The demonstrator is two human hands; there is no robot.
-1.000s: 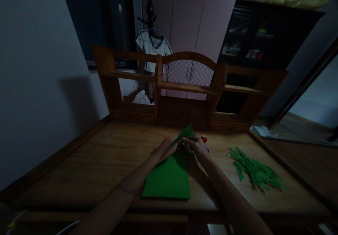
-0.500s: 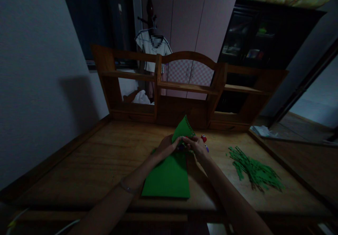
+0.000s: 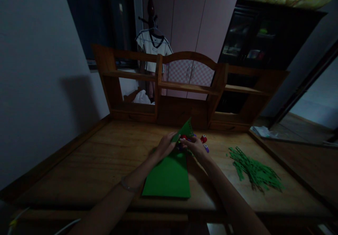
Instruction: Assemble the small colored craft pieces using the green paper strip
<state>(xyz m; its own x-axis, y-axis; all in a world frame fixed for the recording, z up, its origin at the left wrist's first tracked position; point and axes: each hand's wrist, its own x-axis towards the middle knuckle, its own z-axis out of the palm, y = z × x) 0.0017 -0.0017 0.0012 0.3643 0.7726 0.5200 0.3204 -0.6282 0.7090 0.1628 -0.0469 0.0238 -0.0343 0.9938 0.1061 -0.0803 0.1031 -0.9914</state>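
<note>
My left hand is closed on a green sheet, which stands tilted up with a row of small notches or holes along its right edge. My right hand is closed beside that sheet, its fingertips near the lower edge. What the right fingers pinch is hidden by the hand and the dim light. A small red object shows just behind the fingertips. Below both hands lies a flat green stack of sheets on the wooden desk.
Right of my right hand stand a small red object and a purple one, each with a white spot. A pile of cut green strips lies farther right. A wooden shelf closes off the back of the desk.
The green sheet has turned, so its face shows narrower and its top leans right. My left fingers have straightened along it. My right hand has barely moved.
</note>
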